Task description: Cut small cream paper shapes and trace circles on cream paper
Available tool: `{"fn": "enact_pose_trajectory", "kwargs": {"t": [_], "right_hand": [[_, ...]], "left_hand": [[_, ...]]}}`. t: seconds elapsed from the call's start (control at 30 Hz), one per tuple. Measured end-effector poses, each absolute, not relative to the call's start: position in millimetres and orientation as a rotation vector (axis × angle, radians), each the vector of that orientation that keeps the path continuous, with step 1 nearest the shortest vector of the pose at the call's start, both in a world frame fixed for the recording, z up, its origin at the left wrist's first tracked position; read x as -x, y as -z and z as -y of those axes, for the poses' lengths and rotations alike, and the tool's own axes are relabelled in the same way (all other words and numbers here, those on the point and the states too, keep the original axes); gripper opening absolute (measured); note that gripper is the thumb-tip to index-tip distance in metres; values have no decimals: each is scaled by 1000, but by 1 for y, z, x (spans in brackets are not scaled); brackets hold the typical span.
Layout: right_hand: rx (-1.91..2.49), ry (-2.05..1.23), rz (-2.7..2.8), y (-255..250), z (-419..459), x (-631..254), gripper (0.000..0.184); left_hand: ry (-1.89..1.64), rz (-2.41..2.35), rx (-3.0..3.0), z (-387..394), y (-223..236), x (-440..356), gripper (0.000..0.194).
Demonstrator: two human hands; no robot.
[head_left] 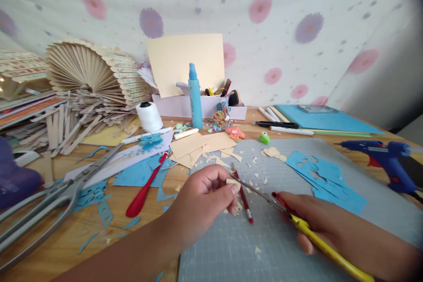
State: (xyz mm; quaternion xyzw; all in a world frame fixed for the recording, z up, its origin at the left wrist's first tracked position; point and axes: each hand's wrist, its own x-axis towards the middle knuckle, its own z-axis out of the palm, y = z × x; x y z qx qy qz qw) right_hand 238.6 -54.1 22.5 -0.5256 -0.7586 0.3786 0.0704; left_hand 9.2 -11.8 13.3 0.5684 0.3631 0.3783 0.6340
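My left hand (pixel 211 191) pinches a small piece of cream paper (pixel 233 182) between thumb and fingers, above the grey cutting mat. In my right hand (pixel 317 218) are slim scissors (pixel 264 195) with a red and a yellow handle. Their thin blades point left, and the tips are at the cream paper; whether the blades are parted is hard to see. A red pencil (pixel 245 200) lies on the mat just under the blades. Small cream scraps (pixel 257 250) are scattered about. Right of the pencil lie cream paper cutouts (pixel 273 153) and cut blue paper (pixel 327 180).
Large metal shears (pixel 71 189) and a red spatula-like tool (pixel 145 189) lie left. A blue spray bottle (pixel 195 101), white thread spool (pixel 148 116) and white box (pixel 172 106) stand behind. A blue glue gun (pixel 380 150) is right of the cutting mat (pixel 214 246).
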Motion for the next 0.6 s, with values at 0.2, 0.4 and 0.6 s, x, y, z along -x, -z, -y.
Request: {"fn": "enact_pose_trajectory", "kwargs": {"t": [0.2, 0.4, 0.6], "right_hand": [[1702, -856, 2261, -17, 55, -243, 19], [1671, -897, 2258, -19, 55, -243, 22], [1554, -1118, 2285, -25, 51, -234, 19]], "left_hand": [[-861, -835, -1270, 13, -15, -9, 20], [-852, -785, -1258, 14, -12, -9, 21], [-862, -809, -1255, 13, -12, -10, 20]]}}
